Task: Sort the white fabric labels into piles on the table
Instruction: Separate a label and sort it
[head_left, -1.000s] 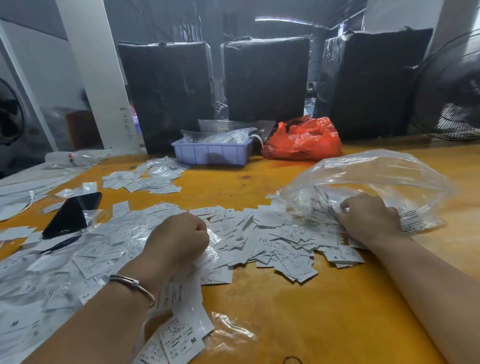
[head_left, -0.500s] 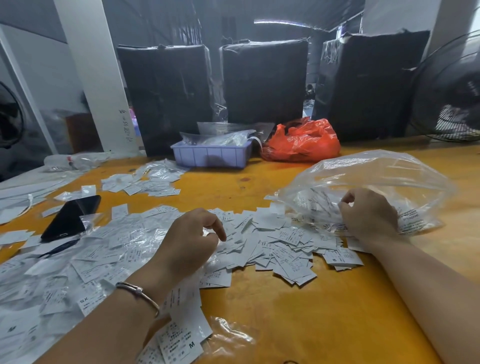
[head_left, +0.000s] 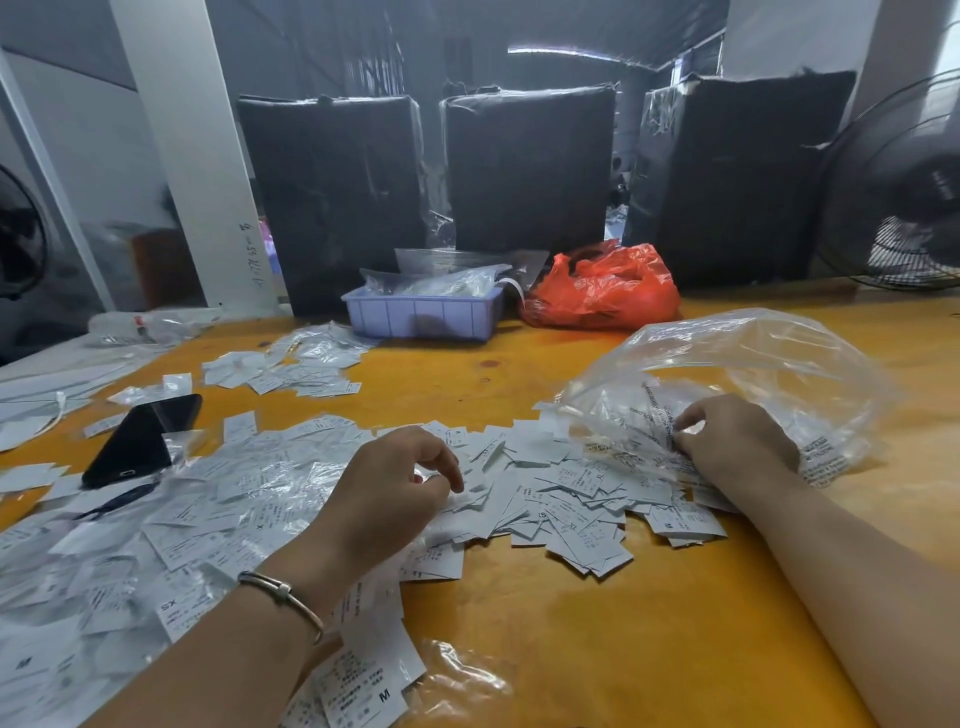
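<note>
The orange table (head_left: 597, 649) carries a broad heap of white fabric labels (head_left: 561, 488) across its middle and left side — printed slips lying loose and overlapping, some marked M, X or SX. A smaller pile of labels (head_left: 291, 369) sits nearer the far edge. A black phone (head_left: 140, 441) lies toward the left edge, partly on labels. A clear plastic bag (head_left: 753, 364) rests on the right side, its mouth over the heap. Along the far edge stand a lilac tray (head_left: 421, 314) and an orange plastic bag (head_left: 602, 291), touching — behind them, three black wrapped blocks (head_left: 524, 166). A crumpled clear wrapper (head_left: 467, 680) lies at the near edge.
</note>
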